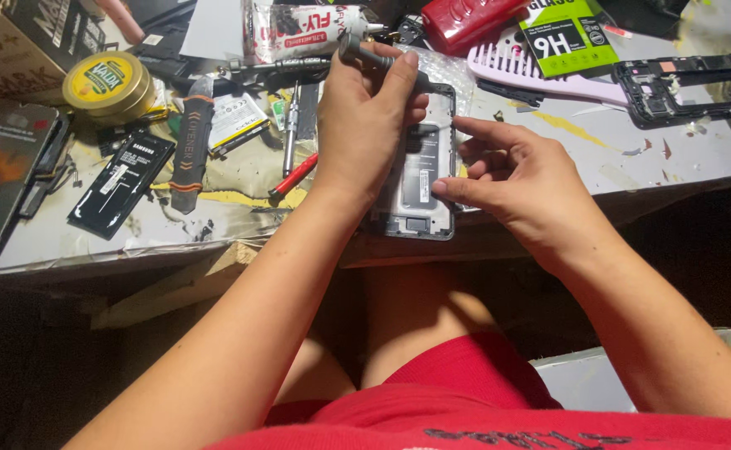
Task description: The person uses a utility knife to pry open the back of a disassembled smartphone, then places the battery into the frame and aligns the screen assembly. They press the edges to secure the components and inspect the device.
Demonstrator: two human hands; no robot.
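An opened grey phone [422, 179] lies face down near the front edge of the workbench [215, 221], its insides showing. My left hand [364, 125] is closed around a grey screwdriver [371, 55], whose tip reaches down onto the upper part of the phone. My right hand [519, 179] steadies the phone from its right side, thumb and forefinger touching its edge. The left hand hides the phone's left half.
On the bench lie a round yellow tin [107, 81], a black phone battery [121, 183], a black-and-orange pry tool [189, 143], a red-handled tool [294, 175], a glue tube [303, 29], a lilac comb [540, 73], a green screen-protector pack [567, 33] and a black phone frame [688, 85].
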